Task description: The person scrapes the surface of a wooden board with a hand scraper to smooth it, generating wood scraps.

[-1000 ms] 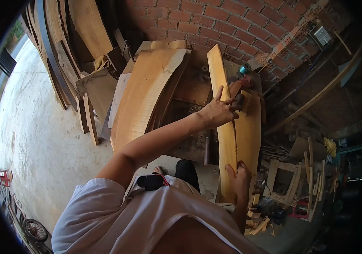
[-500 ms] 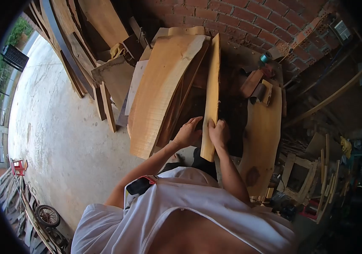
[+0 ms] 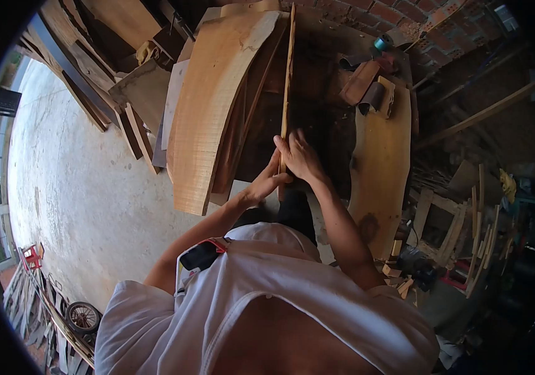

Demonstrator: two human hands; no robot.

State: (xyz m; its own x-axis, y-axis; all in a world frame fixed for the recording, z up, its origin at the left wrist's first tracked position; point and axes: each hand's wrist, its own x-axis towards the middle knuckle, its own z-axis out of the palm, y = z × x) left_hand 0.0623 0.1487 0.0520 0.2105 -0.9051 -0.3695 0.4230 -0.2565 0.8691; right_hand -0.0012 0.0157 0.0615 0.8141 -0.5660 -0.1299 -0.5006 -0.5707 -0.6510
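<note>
A long wooden board (image 3: 289,81) stands on edge in front of me, its narrow side facing up. My right hand (image 3: 300,156) grips it from the right, thumb over the top edge and fingers along the far face. Lower down, near the board's close end, my left hand (image 3: 266,184) holds it from the left, the fingers partly hidden behind it. Just left of the board lies a wide, pale wooden slab (image 3: 217,106) with a wavy edge, stacked over darker boards (image 3: 233,153).
On the right another light plank (image 3: 380,169) carries a rolled brown piece (image 3: 372,98) and small blocks. A teal spool (image 3: 382,42) sits near the brick wall (image 3: 399,12). More boards (image 3: 86,62) lean at the upper left; wood scraps (image 3: 483,237) lie at the right.
The board has turned from showing its broad face to edge-on. My right hand has moved up along it, and my left hand has come into contact. The view has shifted slightly.
</note>
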